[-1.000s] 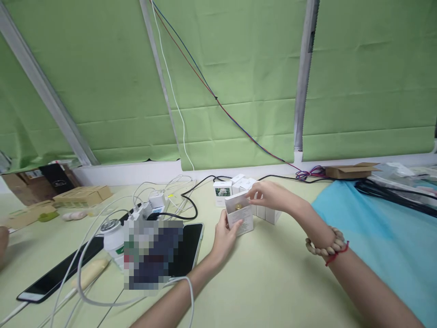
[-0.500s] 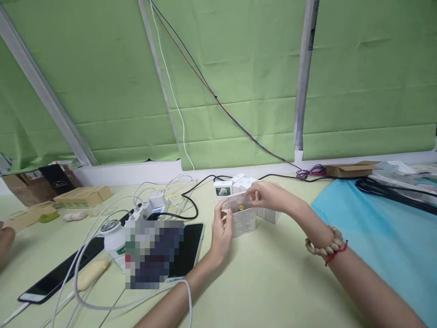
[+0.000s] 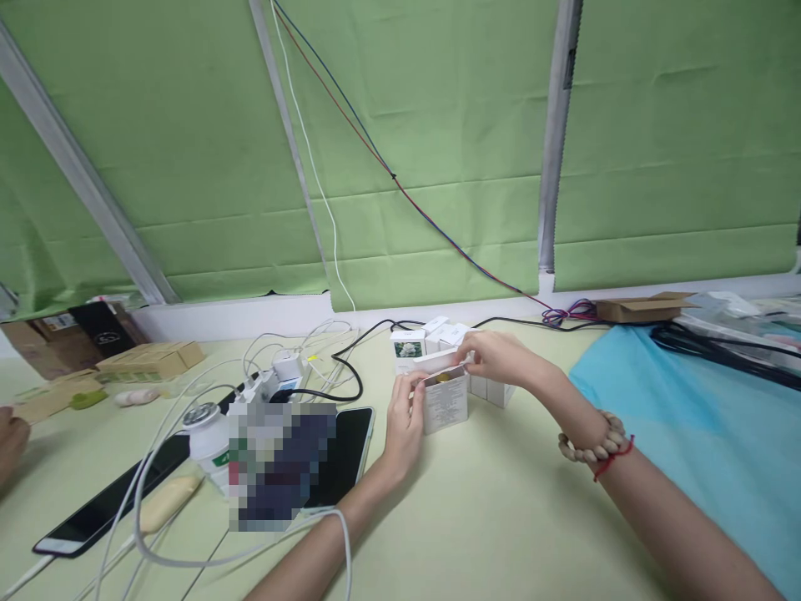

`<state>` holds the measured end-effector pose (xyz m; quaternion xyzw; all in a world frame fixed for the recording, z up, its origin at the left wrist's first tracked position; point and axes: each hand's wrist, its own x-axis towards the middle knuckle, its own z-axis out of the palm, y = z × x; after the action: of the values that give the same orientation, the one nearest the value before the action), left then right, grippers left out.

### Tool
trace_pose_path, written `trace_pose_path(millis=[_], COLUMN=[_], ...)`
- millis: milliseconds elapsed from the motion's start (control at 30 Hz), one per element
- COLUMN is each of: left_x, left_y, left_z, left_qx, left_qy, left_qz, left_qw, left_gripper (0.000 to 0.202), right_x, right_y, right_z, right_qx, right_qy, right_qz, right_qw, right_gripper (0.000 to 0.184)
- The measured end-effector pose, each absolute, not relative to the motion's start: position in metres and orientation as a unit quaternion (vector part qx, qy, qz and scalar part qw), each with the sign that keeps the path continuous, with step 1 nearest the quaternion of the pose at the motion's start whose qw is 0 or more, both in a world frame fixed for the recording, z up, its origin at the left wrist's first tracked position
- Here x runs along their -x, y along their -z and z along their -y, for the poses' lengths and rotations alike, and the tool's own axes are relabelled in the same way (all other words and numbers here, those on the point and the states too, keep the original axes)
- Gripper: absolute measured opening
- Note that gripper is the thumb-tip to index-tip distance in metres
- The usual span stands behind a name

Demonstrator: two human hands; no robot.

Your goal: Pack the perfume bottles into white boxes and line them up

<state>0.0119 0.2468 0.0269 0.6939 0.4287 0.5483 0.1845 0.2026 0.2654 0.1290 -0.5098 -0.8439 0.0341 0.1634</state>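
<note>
A small white carton (image 3: 446, 403) with fine print on its near face stands on the table, its top open. Inside it, just under the rim, shows a round gold-coloured top (image 3: 444, 377). My left hand (image 3: 405, 421) grips the carton's left side, fingers over the upper edge. My right hand (image 3: 497, 357), with a beaded bracelet (image 3: 594, 442) at the wrist, pinches the carton's top right edge by the raised flap. Right behind stand several similar white boxes (image 3: 437, 335), one with a picture of white flowers (image 3: 409, 346).
Left of my hands are a dark tablet (image 3: 344, 457), a white bottle (image 3: 206, 438), a power strip with plugs (image 3: 263, 388) and looping white cables. Further left lie a phone (image 3: 118, 492) and cardboard boxes. A blue cloth (image 3: 694, 434) covers the right side. Another person's hand (image 3: 12, 438) shows at the left edge.
The gold top now sits lower behind the carton's front rim. My right fingers have moved slightly down and the flap leans further back. My left hand keeps its hold.
</note>
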Motion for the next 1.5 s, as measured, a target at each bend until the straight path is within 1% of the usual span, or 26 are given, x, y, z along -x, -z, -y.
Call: trace_pose_path(millis=[133,233,400,500,667,800,867,933,967,1067,1133,1233,1300,1400,1467,1500], left_x=[-0.011,-0.011,-0.012,-0.014,-0.015,-0.012,-0.01,-0.01,-0.011,-0.013,-0.013,-0.012,-0.012,-0.012,-0.013,-0.013], left_y=[-0.028,-0.03,-0.032,-0.031,-0.031,-0.028,-0.025,-0.023,-0.022,-0.023,-0.024,-0.026,-0.026,-0.026,-0.024,-0.023], left_z=[-0.245,-0.244,-0.244,-0.244,-0.244,-0.243,-0.243,-0.243,-0.243,-0.244,-0.244,-0.245,-0.245,-0.244,-0.244,-0.244], left_qx=[-0.694,-0.689,-0.673,-0.654,-0.622,-0.648,-0.668,-0.675,-0.673,-0.661,-0.661,-0.667,-0.67,-0.673,-0.688,-0.7], left_qy=[-0.538,-0.536,-0.543,-0.56,-0.583,-0.572,-0.567,-0.572,-0.578,-0.584,-0.581,-0.582,-0.588,-0.613,-0.62,-0.616], left_qz=[-0.436,-0.445,-0.449,-0.448,-0.448,-0.446,-0.436,-0.418,-0.408,-0.391,-0.39,-0.392,-0.397,-0.392,-0.368,-0.355], left_qw=[0.199,0.199,0.222,0.243,0.269,0.233,0.207,0.204,0.214,0.262,0.27,0.251,0.218,0.134,0.083,0.063], left_gripper=[0.032,0.033,0.03,0.028,0.028,0.026,0.027,0.028,0.028,0.026,0.024,0.021,0.02,0.012,0.008,0.009], right_x=[-0.203,-0.206,-0.209,-0.207,-0.204,-0.203,-0.203,-0.203,-0.203,-0.204,-0.205,-0.206,-0.207,-0.207,-0.207,-0.207], right_y=[-0.13,-0.132,-0.136,-0.136,-0.132,-0.132,-0.135,-0.139,-0.141,-0.144,-0.144,-0.141,-0.139,-0.138,-0.138,-0.138], right_z=[-0.266,-0.266,-0.265,-0.264,-0.265,-0.265,-0.263,-0.259,-0.258,-0.255,-0.256,-0.26,-0.261,-0.26,-0.26,-0.261], right_qx=[0.506,0.513,0.483,0.472,0.443,0.43,0.434,0.45,0.461,0.494,0.501,0.475,0.441,0.41,0.417,0.426], right_qy=[-0.054,-0.073,-0.086,-0.081,-0.107,-0.128,-0.132,-0.119,-0.105,-0.06,-0.033,-0.029,-0.084,-0.175,-0.178,-0.168], right_qz=[0.846,0.839,0.854,0.857,0.865,0.869,0.866,0.859,0.855,0.842,0.837,0.846,0.86,0.871,0.87,0.868], right_qw=[0.158,0.168,0.174,0.192,0.21,0.208,0.211,0.215,0.215,0.21,0.216,0.242,0.242,0.205,0.193,0.195], right_gripper=[0.028,0.024,0.021,0.02,0.023,0.018,0.012,0.006,0.008,0.023,0.028,0.019,0.015,0.021,0.024,0.025])
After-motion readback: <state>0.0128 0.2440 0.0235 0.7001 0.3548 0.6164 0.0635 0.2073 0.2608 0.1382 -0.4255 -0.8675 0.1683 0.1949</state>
